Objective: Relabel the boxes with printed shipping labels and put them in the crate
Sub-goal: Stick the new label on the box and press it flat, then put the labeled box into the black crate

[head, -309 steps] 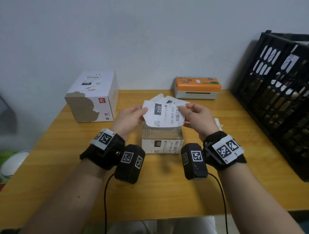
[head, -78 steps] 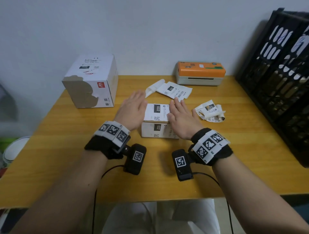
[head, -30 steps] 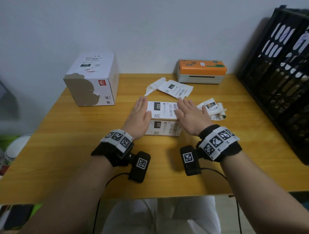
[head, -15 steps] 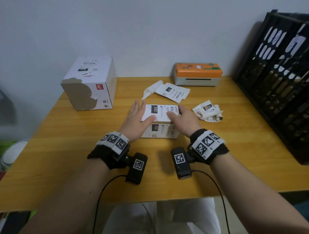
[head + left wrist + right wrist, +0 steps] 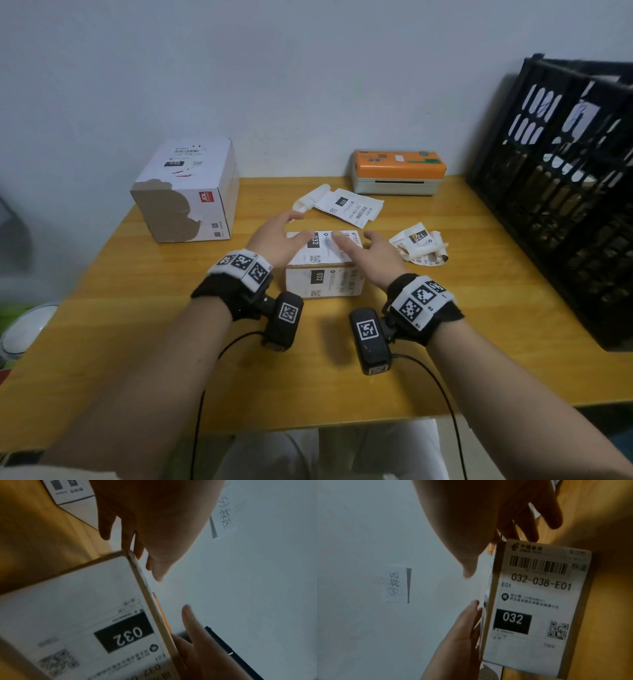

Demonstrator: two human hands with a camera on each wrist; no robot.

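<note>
Small white-labelled cardboard box (image 5: 323,263) sat mid-bench, black plastic crate (image 5: 561,192) at 3 o'clock. Left hand (image 5: 277,240), right hand (image 5: 371,255) flat, fingers spread, holding nothing. Tip: grab short ends firmly, keep fresh label unscuffed.

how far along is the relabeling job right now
Done: the small box carries a 032 label on top. In hand: the left hand and right hand hover open over it, gripping nothing. Left: putting it in the black crate, then handling the big box. A spare label lies near the printer.
</note>
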